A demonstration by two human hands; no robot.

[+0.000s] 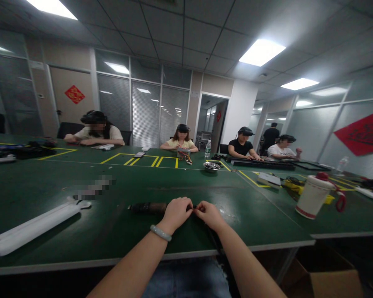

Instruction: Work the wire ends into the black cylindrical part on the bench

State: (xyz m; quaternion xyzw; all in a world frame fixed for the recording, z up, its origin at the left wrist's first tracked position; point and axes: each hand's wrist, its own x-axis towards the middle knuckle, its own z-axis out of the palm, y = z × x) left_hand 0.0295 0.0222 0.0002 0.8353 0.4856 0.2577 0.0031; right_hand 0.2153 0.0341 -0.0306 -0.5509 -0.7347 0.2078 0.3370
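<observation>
My left hand [176,213], with a pale bead bracelet on its wrist, is closed over the right end of a dark tube-shaped tool [147,207] that lies on the green table [118,231]. Close beside it, my right hand [209,214] pinches something small and dark where the two hands meet. A thin dark cable [211,236] runs from the hands toward the near table edge. What the fingertips hold is too small to name.
A long white bar [34,227] lies at the left. A white jug with a red lid [313,195] stands at the right. A metal bowl [211,167] sits mid-table. Several people sit along the far side. A cardboard box [332,281] is below right.
</observation>
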